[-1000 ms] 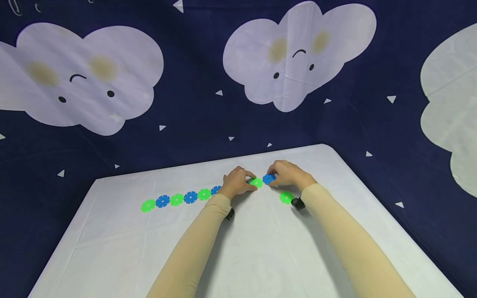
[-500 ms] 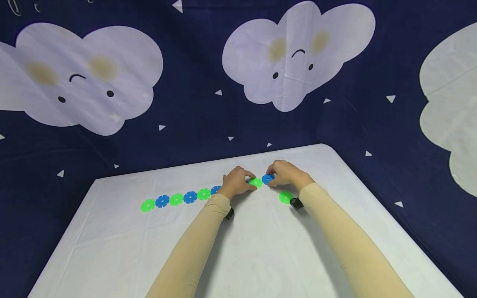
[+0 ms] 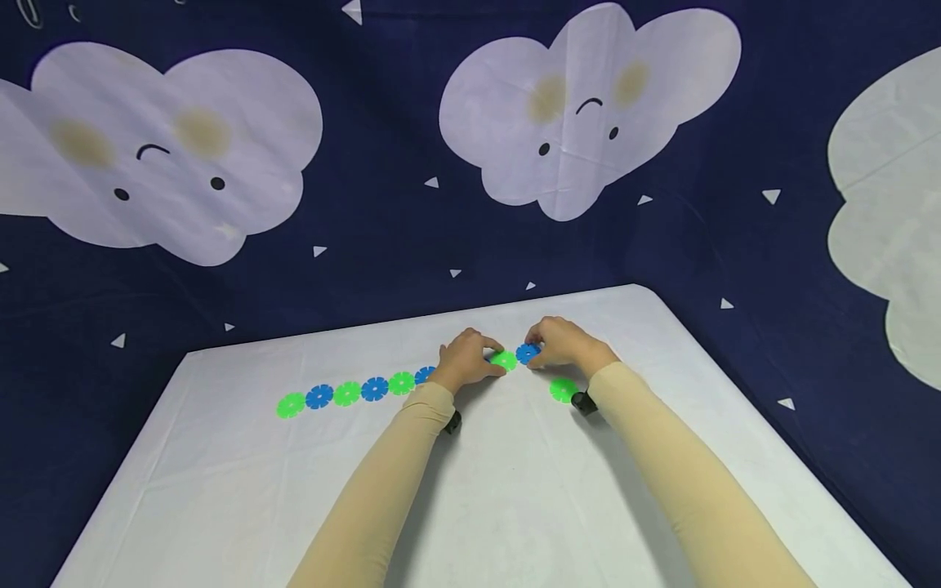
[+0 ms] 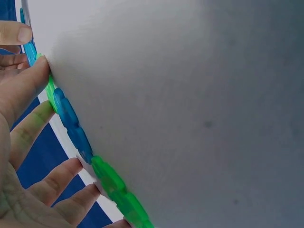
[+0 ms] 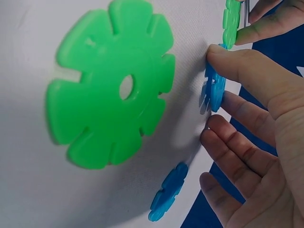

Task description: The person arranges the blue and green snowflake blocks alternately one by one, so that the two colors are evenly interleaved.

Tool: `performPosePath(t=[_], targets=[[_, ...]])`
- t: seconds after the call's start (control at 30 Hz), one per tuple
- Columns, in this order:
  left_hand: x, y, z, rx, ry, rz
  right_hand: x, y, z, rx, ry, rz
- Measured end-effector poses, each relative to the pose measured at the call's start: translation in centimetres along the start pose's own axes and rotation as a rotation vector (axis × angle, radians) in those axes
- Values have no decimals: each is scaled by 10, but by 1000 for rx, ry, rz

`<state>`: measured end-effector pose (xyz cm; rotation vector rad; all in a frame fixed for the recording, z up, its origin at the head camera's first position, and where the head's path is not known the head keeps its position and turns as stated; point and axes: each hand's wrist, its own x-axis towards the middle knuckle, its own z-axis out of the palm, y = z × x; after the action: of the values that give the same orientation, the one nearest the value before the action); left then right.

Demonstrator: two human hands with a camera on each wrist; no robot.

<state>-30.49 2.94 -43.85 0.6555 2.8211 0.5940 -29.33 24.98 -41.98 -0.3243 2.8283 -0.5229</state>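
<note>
A row of notched plastic discs, green and blue by turns, runs across the white table from a green disc (image 3: 290,405) at its left end. My left hand (image 3: 467,359) pinches the green disc (image 3: 504,360) at the row's right end between thumb and index finger, its other fingers spread. It covers part of the row in the head view. Just to the right, my right hand (image 3: 568,343) pinches a blue disc (image 5: 216,90) by its edges with thumb and index finger. The blue disc is close beside the green one, a narrow gap showing between them.
A loose green disc (image 3: 564,389) lies flat near my right wrist. Another blue disc (image 5: 168,192) lies on the table under my right hand, hidden in the head view. Behind the table (image 3: 500,506) hangs a dark blue cloth (image 3: 382,163) with clouds.
My right hand and its blue disc have shifted very slightly left, toward the green disc. My left hand holds the same place.
</note>
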Motion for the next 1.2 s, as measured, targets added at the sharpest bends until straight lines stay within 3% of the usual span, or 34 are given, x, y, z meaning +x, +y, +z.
performPosePath(t=[0.53, 0.7, 1.0, 1.2], targets=[[1, 1, 0, -2, 7, 7, 1, 1, 2, 8, 5, 25], [0, 2, 1, -2, 6, 10, -3, 4, 1, -55, 6, -7], [-2, 3, 0, -5, 7, 9, -16, 29, -8, -130, 97, -16], [-3, 3, -2, -4, -7, 5, -22, 41, -10, -166, 83, 10]])
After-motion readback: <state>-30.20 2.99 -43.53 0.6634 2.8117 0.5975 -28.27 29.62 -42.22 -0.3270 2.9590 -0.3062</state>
